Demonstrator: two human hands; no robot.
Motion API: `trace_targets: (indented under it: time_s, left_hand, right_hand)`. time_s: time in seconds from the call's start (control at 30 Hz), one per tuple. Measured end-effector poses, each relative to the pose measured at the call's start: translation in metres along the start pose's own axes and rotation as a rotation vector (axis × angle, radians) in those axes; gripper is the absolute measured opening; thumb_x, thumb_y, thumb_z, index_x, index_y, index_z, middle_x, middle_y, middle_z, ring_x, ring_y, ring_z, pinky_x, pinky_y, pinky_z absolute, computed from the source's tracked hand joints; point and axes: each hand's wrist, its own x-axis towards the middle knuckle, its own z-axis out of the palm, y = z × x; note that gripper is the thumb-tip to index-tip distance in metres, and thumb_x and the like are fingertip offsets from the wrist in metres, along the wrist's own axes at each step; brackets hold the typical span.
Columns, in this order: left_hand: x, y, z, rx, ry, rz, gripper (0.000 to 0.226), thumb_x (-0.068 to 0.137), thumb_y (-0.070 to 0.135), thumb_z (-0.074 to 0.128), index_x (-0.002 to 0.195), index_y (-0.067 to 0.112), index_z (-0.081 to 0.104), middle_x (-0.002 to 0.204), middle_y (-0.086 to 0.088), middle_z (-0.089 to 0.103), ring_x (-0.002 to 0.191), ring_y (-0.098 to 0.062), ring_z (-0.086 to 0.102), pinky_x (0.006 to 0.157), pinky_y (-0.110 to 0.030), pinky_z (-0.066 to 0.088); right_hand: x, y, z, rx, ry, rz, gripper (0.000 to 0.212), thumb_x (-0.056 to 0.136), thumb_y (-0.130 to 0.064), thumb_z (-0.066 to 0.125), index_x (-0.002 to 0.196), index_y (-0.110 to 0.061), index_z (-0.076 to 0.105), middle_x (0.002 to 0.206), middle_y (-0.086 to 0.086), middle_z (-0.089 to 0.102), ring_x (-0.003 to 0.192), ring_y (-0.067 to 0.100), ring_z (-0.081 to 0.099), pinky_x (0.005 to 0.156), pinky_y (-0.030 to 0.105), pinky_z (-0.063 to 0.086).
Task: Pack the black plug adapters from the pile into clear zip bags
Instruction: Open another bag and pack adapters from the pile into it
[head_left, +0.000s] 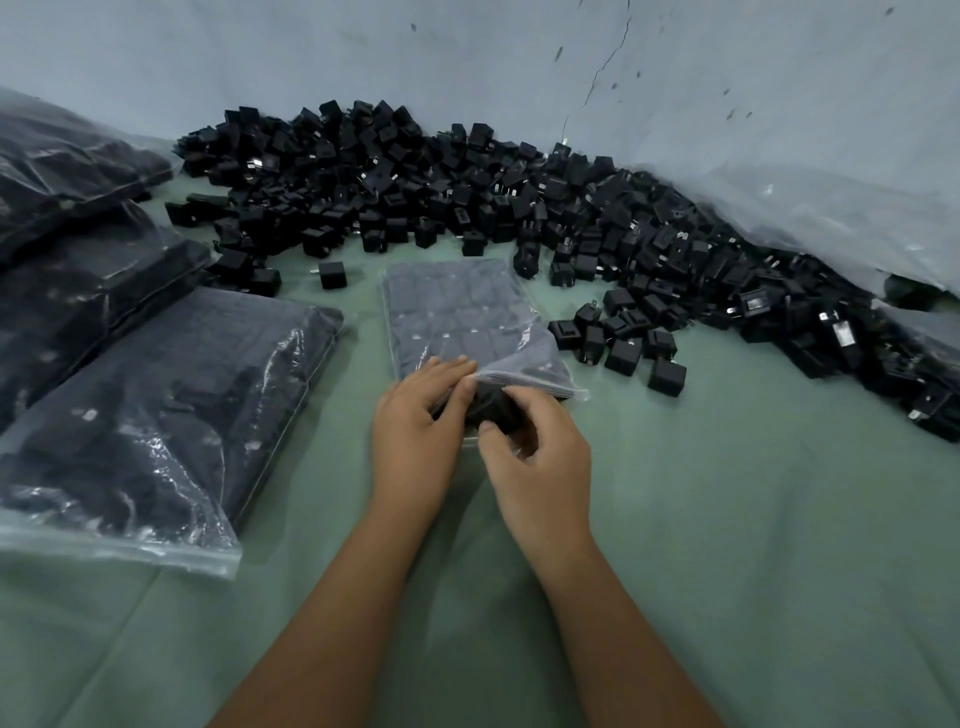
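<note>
Left hand (415, 431) pinches the upper mouth edge of the clear zip bag (457, 317). Right hand (535, 457) grips a black plug adapter (493, 408) at that mouth; pile (467, 192) lies beyond.

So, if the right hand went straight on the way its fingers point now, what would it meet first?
The right hand points up-left into the open mouth of the clear plastic zip bag; it would probably first meet the black plug adapters already inside.

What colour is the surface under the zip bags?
Pale green, a cloth-like surface, seen in the head view, the only one.
</note>
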Motion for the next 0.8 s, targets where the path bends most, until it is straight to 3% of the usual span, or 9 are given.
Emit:
trace_targets:
  time_s: [0.13,0.2,0.33,0.47,0.57,0.7,0.8]
  left_hand:
    - [-0.003,0.007,0.000,0.014,0.046,0.032,0.028,0.095,0.023,0.063,0.107,0.049,0.064,0.109,0.029,0.065,0.123,-0.003,0.055,0.110,-0.048,0.037]
    - [-0.004,0.009,0.000,0.038,0.053,0.073,0.028,0.095,0.027,0.061,0.107,0.053,0.061,0.103,0.037,0.060,0.123,-0.002,0.055,0.109,-0.050,0.038]
    - [-0.003,0.008,0.001,0.033,0.037,0.131,0.024,0.092,0.030,0.058,0.114,0.040,0.065,0.107,0.032,0.063,0.122,-0.005,0.056,0.107,-0.049,0.040]
    - [-0.003,0.003,0.002,0.026,0.021,0.128,0.028,0.091,0.032,0.056,0.115,0.029,0.071,0.114,0.015,0.070,0.120,-0.008,0.059,0.106,-0.048,0.042]
    - [-0.002,0.000,0.001,0.021,0.003,0.089,0.027,0.093,0.023,0.063,0.119,0.028,0.069,0.120,0.013,0.067,0.120,-0.006,0.058,0.107,-0.043,0.043]
    - [0.002,-0.006,-0.003,0.077,-0.022,-0.049,0.043,0.090,0.016,0.066,0.131,0.026,0.061,0.134,0.010,0.059,0.121,-0.003,0.054,0.106,-0.024,0.042]
    - [0.003,-0.008,-0.005,0.103,-0.007,-0.067,0.045,0.089,0.019,0.068,0.133,0.022,0.059,0.139,0.009,0.055,0.126,-0.008,0.051,0.109,-0.029,0.041]
  right_hand:
    - [0.007,0.005,0.002,0.043,-0.005,0.170,0.011,0.079,-0.030,0.068,0.090,-0.031,0.068,0.084,-0.016,0.069,0.078,-0.001,0.063,0.070,0.020,0.048]
    - [0.009,0.004,0.003,0.055,0.039,0.165,0.015,0.080,-0.026,0.072,0.093,-0.032,0.068,0.087,-0.014,0.068,0.080,0.000,0.063,0.071,0.018,0.048]
    - [0.014,0.002,0.009,-0.217,0.116,-0.038,0.026,0.081,-0.023,0.071,0.105,-0.030,0.067,0.099,-0.013,0.059,0.085,0.005,0.059,0.075,0.021,0.049]
    - [0.021,0.002,0.014,-0.460,0.080,-0.171,0.025,0.085,-0.015,0.067,0.110,-0.011,0.067,0.102,0.007,0.057,0.095,0.025,0.057,0.073,0.033,0.048]
    - [0.017,0.004,0.012,-0.437,-0.014,-0.234,0.029,0.086,-0.008,0.063,0.115,-0.007,0.064,0.107,0.010,0.058,0.100,0.027,0.056,0.083,0.034,0.048]
    - [0.011,0.005,0.004,-0.325,-0.090,-0.192,0.036,0.085,-0.004,0.060,0.120,-0.011,0.062,0.114,0.002,0.057,0.102,0.019,0.059,0.089,0.034,0.050]
    - [0.010,0.005,0.001,-0.208,-0.087,-0.153,0.039,0.085,-0.002,0.061,0.122,-0.013,0.064,0.118,-0.001,0.054,0.103,0.012,0.060,0.094,0.029,0.049]
